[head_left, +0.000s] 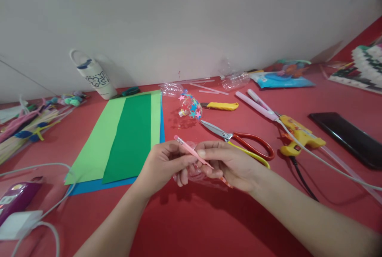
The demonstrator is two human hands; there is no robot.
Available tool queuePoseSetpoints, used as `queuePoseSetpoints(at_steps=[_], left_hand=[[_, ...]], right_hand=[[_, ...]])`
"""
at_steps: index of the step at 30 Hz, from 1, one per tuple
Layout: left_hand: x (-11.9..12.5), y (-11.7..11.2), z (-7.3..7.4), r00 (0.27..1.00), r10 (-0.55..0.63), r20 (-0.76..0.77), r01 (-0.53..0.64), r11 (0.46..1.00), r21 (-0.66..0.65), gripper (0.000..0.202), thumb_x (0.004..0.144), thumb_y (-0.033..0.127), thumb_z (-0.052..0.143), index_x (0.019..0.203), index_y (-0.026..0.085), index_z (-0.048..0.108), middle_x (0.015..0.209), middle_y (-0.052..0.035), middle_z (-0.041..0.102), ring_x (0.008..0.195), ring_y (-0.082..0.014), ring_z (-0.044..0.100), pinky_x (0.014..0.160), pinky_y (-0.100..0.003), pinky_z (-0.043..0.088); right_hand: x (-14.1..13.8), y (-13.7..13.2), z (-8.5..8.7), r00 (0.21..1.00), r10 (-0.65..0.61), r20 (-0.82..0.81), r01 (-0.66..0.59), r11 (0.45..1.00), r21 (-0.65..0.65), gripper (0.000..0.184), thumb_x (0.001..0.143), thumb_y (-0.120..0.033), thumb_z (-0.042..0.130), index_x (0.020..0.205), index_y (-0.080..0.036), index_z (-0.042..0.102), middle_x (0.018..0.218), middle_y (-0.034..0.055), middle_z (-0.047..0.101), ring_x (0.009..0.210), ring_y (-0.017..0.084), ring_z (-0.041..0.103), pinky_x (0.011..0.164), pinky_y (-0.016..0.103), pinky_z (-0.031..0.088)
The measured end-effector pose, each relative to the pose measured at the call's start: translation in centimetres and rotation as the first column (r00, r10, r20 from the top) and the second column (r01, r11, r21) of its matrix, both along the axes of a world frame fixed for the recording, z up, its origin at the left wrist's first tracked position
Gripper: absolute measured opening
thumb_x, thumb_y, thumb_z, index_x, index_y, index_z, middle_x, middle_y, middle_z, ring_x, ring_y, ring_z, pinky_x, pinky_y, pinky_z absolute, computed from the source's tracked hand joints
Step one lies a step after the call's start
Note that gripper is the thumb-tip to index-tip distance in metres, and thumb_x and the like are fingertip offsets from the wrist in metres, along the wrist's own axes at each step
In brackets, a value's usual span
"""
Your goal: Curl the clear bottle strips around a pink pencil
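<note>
In front of me, my left hand (162, 165) and my right hand (231, 161) meet over the red table. A slim pink pencil (186, 144) slants between them, its eraser end up and to the left and its point down and to the right. Both hands are closed on it, thumbs on top. Clear crinkled plastic (198, 175) shows under the fingers; I cannot tell which hand holds it. Just beyond my hands lie scissors (227, 134) with red and yellow handles, a clear ball (191, 106) with coloured stars, and a yellow cutter (222, 106).
Green sheets (128, 137) over a blue one lie left, with a white bottle (97, 78) behind. Right are a yellow glue gun (301, 133) with cable, a lilac hair straightener (256, 105) and a black phone (347, 137). Clear plastic pieces (235, 81) lie by the wall.
</note>
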State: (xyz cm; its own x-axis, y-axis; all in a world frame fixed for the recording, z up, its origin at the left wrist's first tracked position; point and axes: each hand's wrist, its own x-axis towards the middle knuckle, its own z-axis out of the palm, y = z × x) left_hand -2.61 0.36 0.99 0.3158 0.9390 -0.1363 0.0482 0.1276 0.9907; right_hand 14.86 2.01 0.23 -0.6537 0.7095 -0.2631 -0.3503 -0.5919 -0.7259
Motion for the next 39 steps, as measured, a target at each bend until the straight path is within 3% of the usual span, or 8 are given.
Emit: queuePoseSetpoints(at_steps=[12, 18, 31, 39], left_hand=[[-0.6, 0.0, 0.3, 0.996, -0.086, -0.016, 0.086, 0.996, 0.001, 0.011, 0.076, 0.024, 0.066, 0.072, 0.014, 0.065, 0.051, 0.0015, 0.062, 0.039, -0.0091, 0.058, 0.038, -0.017, 0.044], [-0.6, 0.2, 0.2, 0.995, -0.096, -0.012, 0.096, 0.995, -0.001, 0.009, 0.076, 0.023, 0.065, 0.07, 0.015, 0.064, 0.051, 0.0023, 0.063, 0.039, -0.0084, 0.058, 0.039, -0.016, 0.043], [-0.2, 0.0, -0.2, 0.996, -0.022, -0.092, 0.022, 1.0, -0.006, 0.012, 0.077, 0.022, 0.062, 0.067, 0.015, 0.062, 0.046, 0.0027, 0.06, 0.037, -0.0085, 0.056, 0.038, -0.017, 0.041], [0.3, -0.2, -0.3, 0.994, 0.078, -0.081, -0.07, 0.992, 0.103, 0.012, 0.076, 0.02, 0.063, 0.065, 0.015, 0.062, 0.044, 0.0033, 0.059, 0.036, -0.0071, 0.054, 0.038, -0.015, 0.04]], right_hand=[[-0.1, 0.1, 0.2, 0.997, 0.058, -0.055, -0.061, 0.997, -0.051, 0.018, 0.07, -0.019, 0.069, 0.057, -0.011, 0.06, 0.048, -0.0012, 0.052, 0.04, 0.003, 0.036, 0.036, 0.014, 0.019], [0.0, 0.0, -0.2, 0.999, 0.034, -0.034, -0.034, 0.999, 0.005, 0.016, 0.072, -0.02, 0.069, 0.06, -0.011, 0.062, 0.057, 0.0014, 0.058, 0.043, 0.003, 0.042, 0.037, 0.014, 0.022], [0.1, 0.2, -0.6, 1.0, -0.022, 0.011, 0.022, 1.0, -0.004, 0.013, 0.07, -0.015, 0.07, 0.06, -0.011, 0.063, 0.053, 0.0002, 0.059, 0.044, 0.004, 0.047, 0.039, 0.012, 0.03], [-0.1, -0.1, -0.1, 0.999, -0.044, -0.03, 0.043, 0.998, -0.042, 0.016, 0.069, -0.017, 0.07, 0.057, -0.011, 0.061, 0.048, -0.001, 0.056, 0.038, 0.002, 0.041, 0.036, 0.012, 0.027]])
